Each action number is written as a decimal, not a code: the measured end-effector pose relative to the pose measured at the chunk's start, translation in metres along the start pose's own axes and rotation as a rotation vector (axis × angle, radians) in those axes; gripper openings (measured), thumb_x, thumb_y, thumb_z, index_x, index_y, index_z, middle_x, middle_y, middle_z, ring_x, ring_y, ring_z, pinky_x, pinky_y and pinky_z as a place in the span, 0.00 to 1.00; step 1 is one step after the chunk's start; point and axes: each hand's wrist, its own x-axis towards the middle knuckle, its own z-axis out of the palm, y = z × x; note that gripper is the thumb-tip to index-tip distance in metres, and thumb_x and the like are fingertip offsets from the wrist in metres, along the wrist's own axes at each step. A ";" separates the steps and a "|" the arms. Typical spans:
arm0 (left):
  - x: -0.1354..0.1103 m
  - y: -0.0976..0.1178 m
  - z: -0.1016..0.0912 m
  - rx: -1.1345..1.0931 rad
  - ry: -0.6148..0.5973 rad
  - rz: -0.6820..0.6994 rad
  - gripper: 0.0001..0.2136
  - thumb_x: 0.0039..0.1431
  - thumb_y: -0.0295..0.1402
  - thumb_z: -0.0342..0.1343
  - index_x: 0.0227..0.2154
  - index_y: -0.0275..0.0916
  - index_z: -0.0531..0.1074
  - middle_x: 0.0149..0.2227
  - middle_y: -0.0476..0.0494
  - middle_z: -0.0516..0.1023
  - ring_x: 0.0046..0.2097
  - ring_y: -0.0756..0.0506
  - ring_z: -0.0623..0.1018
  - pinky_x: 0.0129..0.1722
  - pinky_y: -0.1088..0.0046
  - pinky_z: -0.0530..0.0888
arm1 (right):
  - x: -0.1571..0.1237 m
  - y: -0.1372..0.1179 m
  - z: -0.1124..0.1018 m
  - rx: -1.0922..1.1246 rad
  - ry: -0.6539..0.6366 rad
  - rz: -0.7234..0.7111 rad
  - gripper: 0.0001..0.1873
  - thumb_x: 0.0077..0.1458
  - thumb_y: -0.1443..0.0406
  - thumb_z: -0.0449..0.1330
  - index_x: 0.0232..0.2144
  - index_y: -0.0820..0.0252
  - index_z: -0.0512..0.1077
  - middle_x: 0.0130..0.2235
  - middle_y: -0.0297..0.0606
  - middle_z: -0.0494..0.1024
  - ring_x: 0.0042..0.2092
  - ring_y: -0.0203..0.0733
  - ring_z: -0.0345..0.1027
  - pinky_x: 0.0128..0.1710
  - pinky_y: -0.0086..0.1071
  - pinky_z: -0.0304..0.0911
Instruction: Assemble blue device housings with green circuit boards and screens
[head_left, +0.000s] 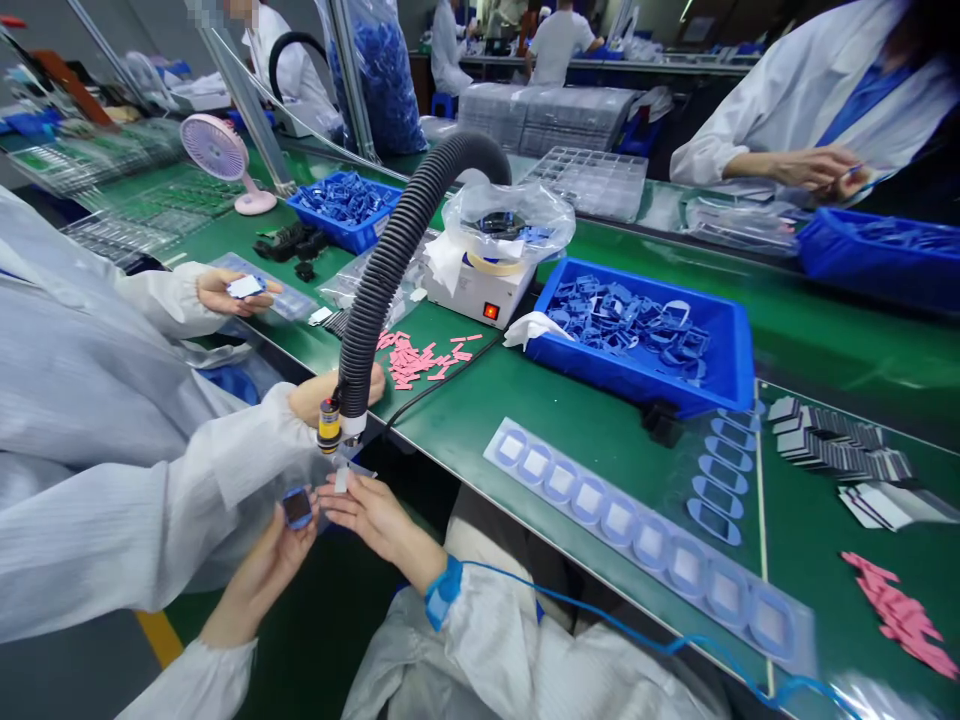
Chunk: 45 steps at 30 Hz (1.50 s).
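Blue-edged and dark-faced, a small part (298,508) is sitting left of centre in the lower frame, the left hand (276,555) gripping it between thumb and fingers. Just beside it, the right hand (381,518), wearing a blue wrist strap (444,592), is pinching a white piece (342,480) below the black hose (375,300).

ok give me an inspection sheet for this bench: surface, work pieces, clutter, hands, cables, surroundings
Surface: green bench, strip of blue rings near its edge
Work pieces: dark-faced blue piece, small white piece
Clutter: pink strips, blue tray of loose parts
Hands: left hand holds the blue piece; right hand the white
Cables: blue cord at right wrist, black cable on bench
Surroundings: co-workers, pink fan
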 end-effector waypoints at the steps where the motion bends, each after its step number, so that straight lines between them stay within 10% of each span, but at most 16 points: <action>1: 0.003 -0.001 0.004 0.001 -0.003 0.008 0.19 0.68 0.24 0.33 0.56 0.37 0.63 0.29 0.43 0.83 0.29 0.48 0.83 0.27 0.79 0.79 | -0.007 0.004 -0.005 -0.006 0.026 0.002 0.14 0.60 0.59 0.56 0.43 0.64 0.69 0.43 0.39 0.74 0.41 0.39 0.71 0.40 0.39 0.69; 9: 0.010 -0.051 0.058 0.089 -0.167 -0.101 0.14 0.67 0.24 0.41 0.46 0.35 0.72 0.32 0.43 0.83 0.34 0.49 0.83 0.35 0.77 0.80 | -0.119 -0.014 -0.044 0.076 0.134 -0.074 0.21 0.48 0.57 0.67 0.40 0.66 0.74 0.35 0.38 0.77 0.36 0.34 0.71 0.40 0.31 0.66; 18: -0.093 -0.128 0.128 0.263 -0.619 -0.390 0.17 0.40 0.36 0.70 0.34 0.34 0.79 0.32 0.40 0.82 0.36 0.44 0.80 0.36 0.72 0.77 | -0.245 -0.085 -0.041 0.178 0.228 -0.472 0.24 0.39 0.51 0.70 0.37 0.54 0.73 0.30 0.37 0.76 0.29 0.35 0.69 0.30 0.29 0.66; 23: -0.144 -0.158 0.169 0.202 -0.871 -0.458 0.14 0.48 0.42 0.65 0.36 0.41 0.79 0.35 0.45 0.81 0.37 0.48 0.79 0.34 0.78 0.74 | -0.285 -0.104 -0.046 0.065 0.329 -0.755 0.18 0.47 0.47 0.62 0.30 0.53 0.71 0.22 0.34 0.69 0.21 0.34 0.60 0.19 0.27 0.60; 32: -0.178 -0.184 0.204 0.198 -0.990 -0.462 0.13 0.46 0.39 0.66 0.36 0.44 0.79 0.36 0.50 0.83 0.39 0.50 0.81 0.38 0.81 0.74 | -0.323 -0.108 -0.062 0.046 0.448 -0.858 0.15 0.50 0.48 0.61 0.29 0.51 0.71 0.22 0.33 0.68 0.21 0.33 0.60 0.21 0.27 0.62; 39: -0.189 -0.192 0.212 0.226 -0.972 -0.413 0.13 0.44 0.38 0.67 0.36 0.47 0.79 0.38 0.50 0.83 0.41 0.48 0.81 0.40 0.78 0.75 | -0.353 -0.108 -0.065 -0.338 0.673 -1.055 0.13 0.54 0.50 0.59 0.37 0.48 0.72 0.26 0.38 0.76 0.26 0.39 0.70 0.24 0.30 0.66; 45: -0.185 -0.202 0.208 0.280 -1.005 -0.293 0.14 0.45 0.37 0.67 0.38 0.47 0.79 0.41 0.47 0.83 0.43 0.46 0.80 0.44 0.76 0.74 | -0.365 -0.111 -0.065 -1.202 0.880 -1.366 0.10 0.54 0.63 0.63 0.40 0.56 0.74 0.34 0.40 0.80 0.38 0.48 0.74 0.39 0.43 0.67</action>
